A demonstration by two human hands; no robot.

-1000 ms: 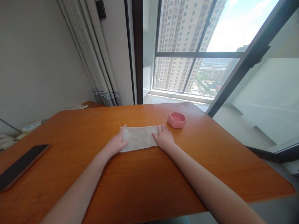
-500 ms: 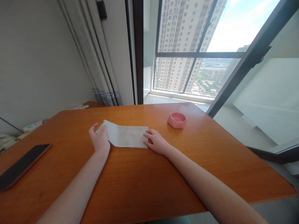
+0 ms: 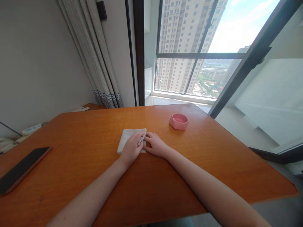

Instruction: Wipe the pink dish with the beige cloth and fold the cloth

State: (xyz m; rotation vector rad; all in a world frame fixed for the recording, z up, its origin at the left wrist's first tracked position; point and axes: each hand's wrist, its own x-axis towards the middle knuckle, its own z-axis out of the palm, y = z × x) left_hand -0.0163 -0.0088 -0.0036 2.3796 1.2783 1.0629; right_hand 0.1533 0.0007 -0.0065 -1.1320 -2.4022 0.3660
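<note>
A white cloth (image 3: 125, 138) lies folded over on itself on the wooden table, roughly square in outline. My left hand (image 3: 132, 146) is closed on the folded-over end and holds it at the cloth's right edge, where the end is slightly lifted. Opposite it, my right hand (image 3: 155, 145) rests palm down, with its thumb apart from its fingers and its fingertips touching the cloth's right edge. Part of the cloth is hidden under my left hand.
Behind my right hand sits a pink hexagonal bowl (image 3: 179, 121) on the table (image 3: 94, 135). A dark phone (image 3: 25, 168) lies at the left edge. Beyond the table are a grey curtain (image 3: 94, 56) and a tall window (image 3: 184, 75). A white power strip (image 3: 33, 128) is at far left.
My left hand has carried the cloth's left end rightward, folding it over to the right edge, so the cloth is now about half as long. My right hand has stayed near that edge.
</note>
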